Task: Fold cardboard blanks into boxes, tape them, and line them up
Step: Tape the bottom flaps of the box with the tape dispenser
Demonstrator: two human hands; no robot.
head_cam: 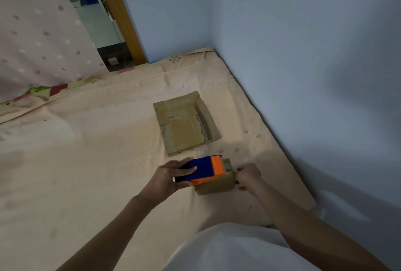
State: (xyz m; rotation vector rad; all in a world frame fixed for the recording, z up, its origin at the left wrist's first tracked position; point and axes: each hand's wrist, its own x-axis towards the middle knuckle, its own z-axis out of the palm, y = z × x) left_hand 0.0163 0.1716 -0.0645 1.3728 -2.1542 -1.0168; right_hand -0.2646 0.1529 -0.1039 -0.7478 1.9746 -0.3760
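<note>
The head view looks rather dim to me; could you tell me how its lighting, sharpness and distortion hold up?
Head view: dim and flat, without glare; soft shadow on the blue wall at right; wide-angle bending leans the wooden door frame; the hands and the tape dispenser are slightly soft.

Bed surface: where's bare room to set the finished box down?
The sheet left of the flat cardboard and the left hand lies bare. Crowded near the wall: both hands, tape dispenser, small box.
</note>
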